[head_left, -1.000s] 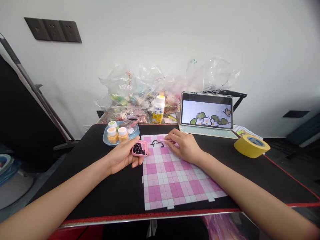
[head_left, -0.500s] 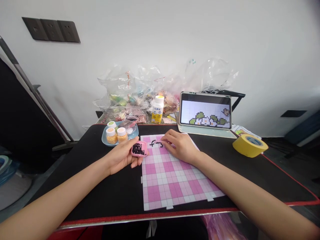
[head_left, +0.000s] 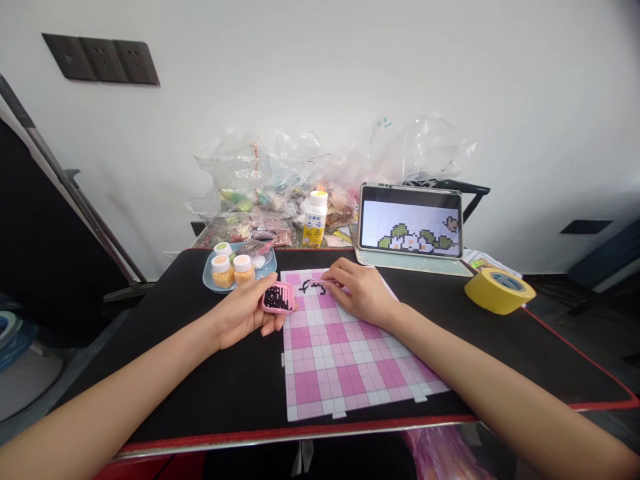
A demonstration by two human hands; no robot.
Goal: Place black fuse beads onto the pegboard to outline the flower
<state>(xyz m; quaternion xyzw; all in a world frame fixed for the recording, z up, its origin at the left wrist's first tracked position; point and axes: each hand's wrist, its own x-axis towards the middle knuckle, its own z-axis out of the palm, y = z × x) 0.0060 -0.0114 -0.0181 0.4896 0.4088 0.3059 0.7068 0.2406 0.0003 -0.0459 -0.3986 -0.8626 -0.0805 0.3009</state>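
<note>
Pegboard (head_left: 330, 360), checked pink and white, lies on the counter (head_left: 210, 387). At its left edge, the left hand (head_left: 245, 312) grips a small pink tray (head_left: 290, 297) partly filled with black beads (head_left: 275, 299). A black bead outline (head_left: 305, 287) sits near the board's far left corner, where the right hand (head_left: 363, 290) pinches a thin pink tool (head_left: 325, 281). Farther back, a blue plate (head_left: 209, 281) holds two lidded jars (head_left: 223, 275) of orange-yellow pieces and a green-topped jar (head_left: 223, 249). Beyond stands a white bottle (head_left: 315, 220); its label's Chinese characters are too small to read surely.
</note>
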